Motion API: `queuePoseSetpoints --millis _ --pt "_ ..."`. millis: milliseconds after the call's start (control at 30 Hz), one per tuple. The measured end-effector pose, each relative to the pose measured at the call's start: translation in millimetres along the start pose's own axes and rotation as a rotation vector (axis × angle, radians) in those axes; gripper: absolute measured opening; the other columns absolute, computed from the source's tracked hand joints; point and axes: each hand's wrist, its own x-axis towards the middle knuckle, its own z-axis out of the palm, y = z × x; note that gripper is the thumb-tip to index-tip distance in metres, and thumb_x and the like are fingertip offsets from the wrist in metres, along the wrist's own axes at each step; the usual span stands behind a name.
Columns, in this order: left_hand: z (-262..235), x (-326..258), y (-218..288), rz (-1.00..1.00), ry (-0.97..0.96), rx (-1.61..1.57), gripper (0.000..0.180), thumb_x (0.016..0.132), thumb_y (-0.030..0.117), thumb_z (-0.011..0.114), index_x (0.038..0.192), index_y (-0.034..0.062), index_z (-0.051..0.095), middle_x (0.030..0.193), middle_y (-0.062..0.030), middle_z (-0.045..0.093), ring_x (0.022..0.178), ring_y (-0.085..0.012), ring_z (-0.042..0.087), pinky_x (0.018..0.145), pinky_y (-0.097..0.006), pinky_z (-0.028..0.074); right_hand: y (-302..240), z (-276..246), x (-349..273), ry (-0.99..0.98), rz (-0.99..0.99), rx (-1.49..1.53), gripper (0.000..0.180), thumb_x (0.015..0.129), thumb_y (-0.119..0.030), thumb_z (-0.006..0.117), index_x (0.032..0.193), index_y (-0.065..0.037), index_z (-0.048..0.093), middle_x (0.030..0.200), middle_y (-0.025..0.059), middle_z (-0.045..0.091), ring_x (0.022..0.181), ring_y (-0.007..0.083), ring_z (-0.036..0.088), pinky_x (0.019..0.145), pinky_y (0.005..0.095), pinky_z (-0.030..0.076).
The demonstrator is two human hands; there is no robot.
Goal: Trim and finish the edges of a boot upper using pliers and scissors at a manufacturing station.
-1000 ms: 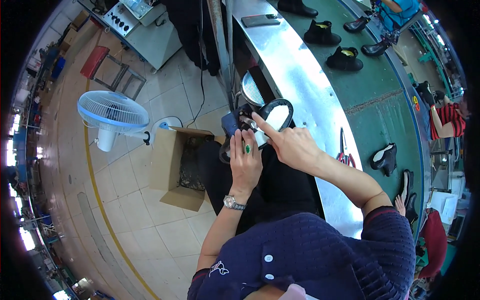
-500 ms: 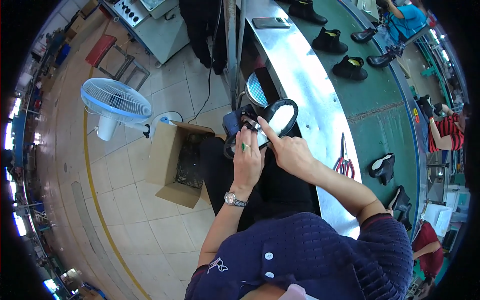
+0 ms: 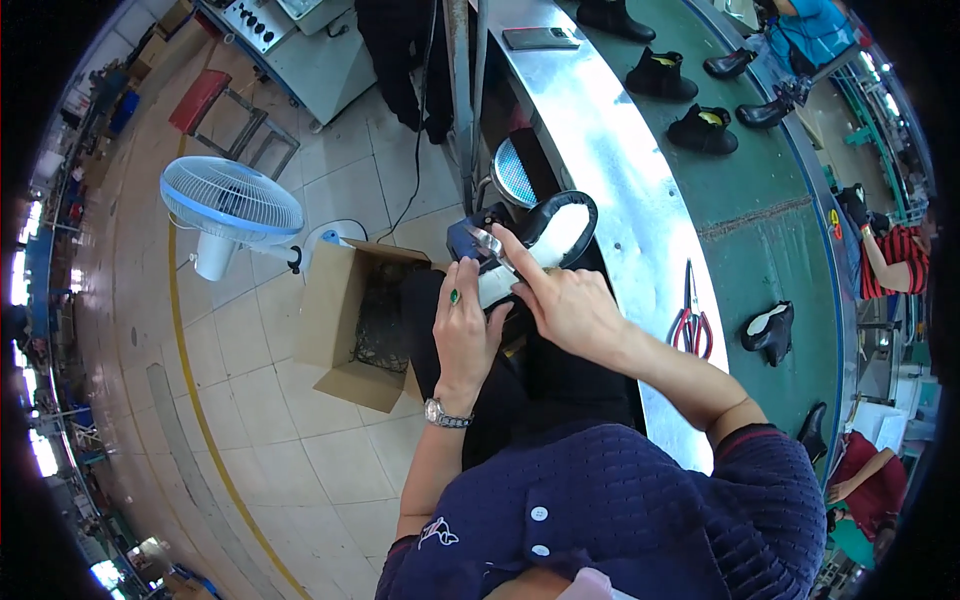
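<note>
A black shoe lies sole up over my lap, with a white bottom (image 3: 566, 232) inside a black rim. My left hand (image 3: 465, 325), wearing a green-stoned ring, grips the near end of the shoe by its side, its thumb on the white bottom. In my right hand (image 3: 572, 305) is a shiny metal hand tool (image 3: 490, 243), whose exact kind I cannot make out. My right index finger stretches along the tool, over the shoe's left edge. Just beyond, a dark blue block-like device (image 3: 463, 238) stands beside the shoe, partly hidden.
A metal bench (image 3: 640, 150) runs along my right, bearing red-handled pliers (image 3: 691, 325) and a phone (image 3: 541, 39). Black boots (image 3: 660, 76) stand on the green conveyor belt (image 3: 740, 210). An open cardboard box (image 3: 335, 310) and a fan (image 3: 232, 210) are at left. Other people sit across the belt.
My left hand has slid left and nearer me, uncovering more of the white bottom. My right hand and the metal tool have shifted left. A shoe on the belt's near end has moved nearer.
</note>
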Motion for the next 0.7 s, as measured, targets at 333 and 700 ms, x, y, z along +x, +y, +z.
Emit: queuePoseSetpoints --millis 333,700 --pt "-15 3 -4 -0.082 -0.095 -0.289 0.096 0.063 0.005 0.083 0.144 0.0041 0.033 0.127 -0.0155 0.060 0.118 -0.0318 0.056 0.099 -0.036 0.047 32 -12 12 0.068 0.042 -0.133 0.059 0.091 -0.017 0.054 0.146 -0.018 0.031 0.103 0.0255 0.064 0.078 0.0404 0.066 0.066 0.0500 0.052" --pt "-21 -103 7 -0.547 -0.141 -0.695 0.086 0.088 0.042 0.068 0.147 -0.0036 0.024 0.140 -0.0264 0.042 0.126 -0.0345 0.047 0.105 -0.038 0.038 -12 -27 -51 -0.234 0.049 0.240 0.066 0.091 -0.015 0.060 0.149 -0.019 0.029 0.078 0.0192 0.067 0.063 0.0387 0.066 0.059 0.0459 0.053"
